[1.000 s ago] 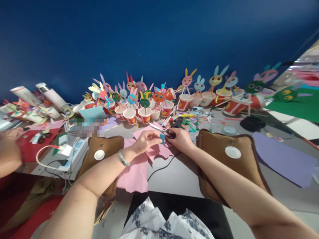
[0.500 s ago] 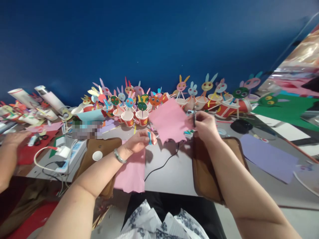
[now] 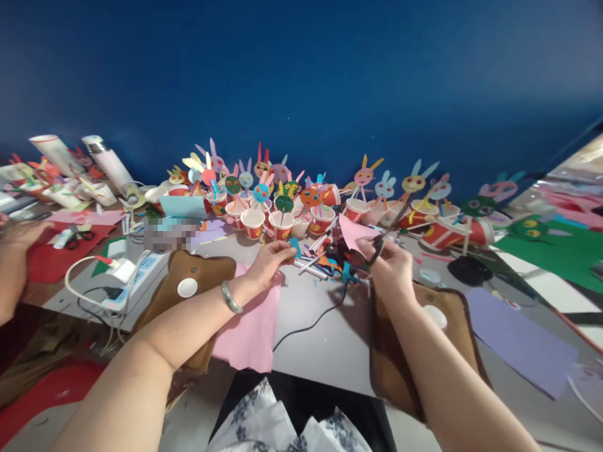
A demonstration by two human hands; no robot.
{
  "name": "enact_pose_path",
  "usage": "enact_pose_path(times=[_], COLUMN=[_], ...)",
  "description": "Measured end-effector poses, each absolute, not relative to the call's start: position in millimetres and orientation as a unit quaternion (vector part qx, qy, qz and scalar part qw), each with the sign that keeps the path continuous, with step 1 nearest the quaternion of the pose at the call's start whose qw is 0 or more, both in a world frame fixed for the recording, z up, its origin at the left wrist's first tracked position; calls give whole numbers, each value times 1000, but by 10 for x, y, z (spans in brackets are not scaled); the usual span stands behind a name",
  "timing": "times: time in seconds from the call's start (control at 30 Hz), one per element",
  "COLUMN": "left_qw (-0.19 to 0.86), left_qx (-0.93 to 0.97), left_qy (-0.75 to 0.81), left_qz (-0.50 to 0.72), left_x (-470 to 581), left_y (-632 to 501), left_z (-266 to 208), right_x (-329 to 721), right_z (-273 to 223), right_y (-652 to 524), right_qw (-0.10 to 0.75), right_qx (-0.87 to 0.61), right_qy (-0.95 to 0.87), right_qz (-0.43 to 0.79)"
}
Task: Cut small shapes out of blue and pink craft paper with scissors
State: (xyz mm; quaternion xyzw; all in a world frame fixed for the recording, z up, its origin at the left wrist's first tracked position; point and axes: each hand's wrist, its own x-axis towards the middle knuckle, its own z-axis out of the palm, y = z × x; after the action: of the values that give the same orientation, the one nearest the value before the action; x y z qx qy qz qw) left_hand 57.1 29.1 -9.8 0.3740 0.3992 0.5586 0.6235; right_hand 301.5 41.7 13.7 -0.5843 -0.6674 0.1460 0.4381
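Observation:
My left hand (image 3: 269, 267) pinches a small blue piece of paper (image 3: 295, 247) between thumb and fingertips. In my right hand (image 3: 390, 263) is a pair of dark scissors (image 3: 377, 248), its blades pointing up and away. A pink sheet of paper (image 3: 354, 232) shows at the fingertips of that hand, partly hidden; whether the fingers grip it too, I cannot tell. Between and beyond the hands lies a heap of paper scraps and white sticks (image 3: 315, 267). Another pink sheet (image 3: 249, 339) lies under my left wrist, over the edge of a brown pad (image 3: 181, 314).
Paper cups with rabbit faces (image 3: 285, 210) line the back by the blue wall. A second brown pad (image 3: 393, 358) lies under my right forearm, purple paper (image 3: 518, 339) beyond it. At left are a power strip (image 3: 136, 292) and another person's hand (image 3: 28, 235). A black cable (image 3: 306, 328) crosses the table.
The pink sheet, broad and raised between my hands before, now shows smaller and lower by my right hand, uncovering the scraps. My left hand still holds the blue piece. The view has shifted.

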Motion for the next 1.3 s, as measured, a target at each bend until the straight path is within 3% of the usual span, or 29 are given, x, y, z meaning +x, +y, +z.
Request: enact_pose_path(times=[0.13,0.3,1.3], left_qw=[610,579,563], left_qx=[444,543,572], left_qy=[368,372,377], left_qz=[544,482,463], left_x=[596,622,579], left_y=[204,110,151], left_z=[-122,-83,-91], right_x=[2621,2436,2477], right_z=[32,-92,-166], right_y=[148,65,119], right_qw=[465,451,462], right_qx=[-508,-488,-469], right_qy=[-651,-634,-637], right_qz=[319,395,401])
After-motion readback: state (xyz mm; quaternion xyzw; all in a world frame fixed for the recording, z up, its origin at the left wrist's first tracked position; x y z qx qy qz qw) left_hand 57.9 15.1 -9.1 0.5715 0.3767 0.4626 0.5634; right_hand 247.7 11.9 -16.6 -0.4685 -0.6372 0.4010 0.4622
